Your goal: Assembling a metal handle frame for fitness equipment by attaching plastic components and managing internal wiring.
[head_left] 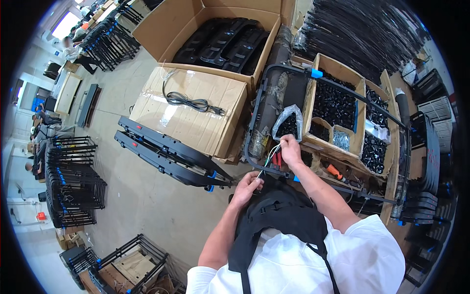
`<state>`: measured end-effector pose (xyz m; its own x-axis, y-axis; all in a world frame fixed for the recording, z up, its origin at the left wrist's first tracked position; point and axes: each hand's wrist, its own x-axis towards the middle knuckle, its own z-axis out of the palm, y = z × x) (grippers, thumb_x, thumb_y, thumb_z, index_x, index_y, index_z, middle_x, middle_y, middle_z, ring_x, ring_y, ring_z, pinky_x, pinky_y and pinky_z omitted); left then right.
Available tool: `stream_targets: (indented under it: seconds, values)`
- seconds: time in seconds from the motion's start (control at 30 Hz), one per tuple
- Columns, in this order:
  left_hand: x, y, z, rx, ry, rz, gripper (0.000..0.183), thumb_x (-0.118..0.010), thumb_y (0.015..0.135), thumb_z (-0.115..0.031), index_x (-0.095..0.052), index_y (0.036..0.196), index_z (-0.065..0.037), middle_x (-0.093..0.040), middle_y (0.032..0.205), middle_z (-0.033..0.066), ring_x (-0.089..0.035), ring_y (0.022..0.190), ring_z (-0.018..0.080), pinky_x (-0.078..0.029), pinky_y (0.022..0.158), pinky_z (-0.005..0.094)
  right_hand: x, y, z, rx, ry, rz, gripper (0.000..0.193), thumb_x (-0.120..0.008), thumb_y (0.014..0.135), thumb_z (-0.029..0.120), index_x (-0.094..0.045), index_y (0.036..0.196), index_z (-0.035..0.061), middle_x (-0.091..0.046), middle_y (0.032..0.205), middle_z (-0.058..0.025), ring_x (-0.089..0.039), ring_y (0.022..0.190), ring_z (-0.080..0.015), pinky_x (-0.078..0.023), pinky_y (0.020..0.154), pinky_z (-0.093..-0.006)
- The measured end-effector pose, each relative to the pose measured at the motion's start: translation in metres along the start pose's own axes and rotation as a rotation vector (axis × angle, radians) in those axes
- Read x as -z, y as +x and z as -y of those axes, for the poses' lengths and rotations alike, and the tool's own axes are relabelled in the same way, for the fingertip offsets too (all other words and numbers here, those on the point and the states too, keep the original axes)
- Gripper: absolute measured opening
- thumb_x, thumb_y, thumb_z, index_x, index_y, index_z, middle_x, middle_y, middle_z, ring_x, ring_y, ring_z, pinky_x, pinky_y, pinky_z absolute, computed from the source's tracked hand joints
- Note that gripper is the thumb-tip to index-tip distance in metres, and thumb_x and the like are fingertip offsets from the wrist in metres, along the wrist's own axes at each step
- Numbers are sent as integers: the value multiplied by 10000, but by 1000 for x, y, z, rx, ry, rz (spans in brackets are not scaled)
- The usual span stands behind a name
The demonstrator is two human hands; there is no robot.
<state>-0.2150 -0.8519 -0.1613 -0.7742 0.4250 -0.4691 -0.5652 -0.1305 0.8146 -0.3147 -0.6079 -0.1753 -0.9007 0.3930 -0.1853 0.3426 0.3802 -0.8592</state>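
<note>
My left hand (247, 189) is pinched on the lower end of thin white and green wires (269, 158), in front of my black apron (281, 208). Higher up and to the right, my right hand (291, 151) has its fingers closed on the same wires. They run between my hands, over the near left corner of a black tubular frame (250, 122). Red handles of a hand tool (277, 159) show just below my right hand. Beyond it lies a clear bag of small black parts (288, 122). What sits inside my left fingertips is hidden.
A cardboard box (196, 117) holds a coiled black power cord (188, 102); two black rails (161, 152) lean against it. An open carton (169, 59) stands behind. At right is a wooden bin (307, 110) of black parts and screws, with an orange-handled tool (334, 171) nearby.
</note>
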Motion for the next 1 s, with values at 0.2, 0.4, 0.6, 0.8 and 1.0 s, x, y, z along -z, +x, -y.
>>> stream_targets:
  seconds: [0.2, 0.4, 0.6, 0.8, 1.0]
  values:
    - [13, -2, 11, 42, 396, -3, 369, -637, 1084, -249, -636, 1344, 13, -737, 1114, 69, -693, 1058, 157, -532, 987, 310, 2, 8, 32, 103, 94, -146, 182, -607, 1046, 177, -676, 1138, 36, -726, 987, -150, -705, 964, -307, -544, 892, -421]
    - [-6, -13, -5, 37, 310, 0, 273, -606, 1112, -262, -729, 1188, -30, -600, 837, -41, -529, 774, 66, -448, 705, 256, 11, 23, 54, -77, 390, 178, 359, -656, 1013, 199, -672, 1318, 12, -749, 1086, -169, -715, 961, -264, -557, 877, -407]
    - [-19, 10, -2, -56, 275, -112, 273, -588, 1126, -261, -731, 1192, -38, -531, 794, -73, -459, 712, 41, -391, 636, 238, 44, 9, 52, -352, -39, 731, 602, -644, 1025, 568, -786, 1023, -18, -762, 837, -73, -683, 706, -176, -553, 675, -349]
    - [-15, 21, 1, 39, 141, -30, 297, -567, 1132, -258, -707, 1241, -19, -620, 866, -27, -557, 793, 61, -469, 710, 244, 12, -10, 49, -184, 23, 607, 540, -722, 944, 503, -759, 876, -32, -755, 832, -118, -703, 745, -238, -545, 707, -403]
    - [-8, 13, 6, -15, 275, 17, 333, -511, 1137, -208, -659, 1353, -1, -738, 1058, 64, -675, 992, 157, -531, 952, 326, 11, -30, 57, 103, 91, 208, 275, -713, 934, 260, -746, 990, -8, -707, 754, -139, -699, 690, -257, -542, 674, -410]
